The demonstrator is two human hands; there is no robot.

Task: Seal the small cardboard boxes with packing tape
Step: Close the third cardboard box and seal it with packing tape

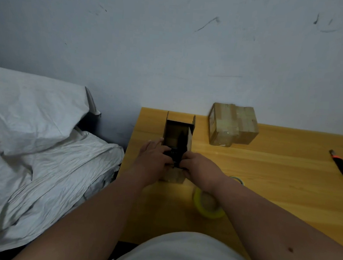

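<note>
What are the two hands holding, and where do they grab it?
Both the left hand and right hand grip a small black object at its near end, over the open brown cardboard box.

A pale, bluish-white wall (pixel 170 50), scuffed with dark scratches and smudges, rises behind a yellow wood-grain table (pixel 264 164) pushed against it. To the left of the table, crumpled white sheeting (pixel 37 142) lies heaped in folds over a bulky shape, a dark gap showing between it and the table's edge. The light is dim and even, casting soft shadows.
</note>
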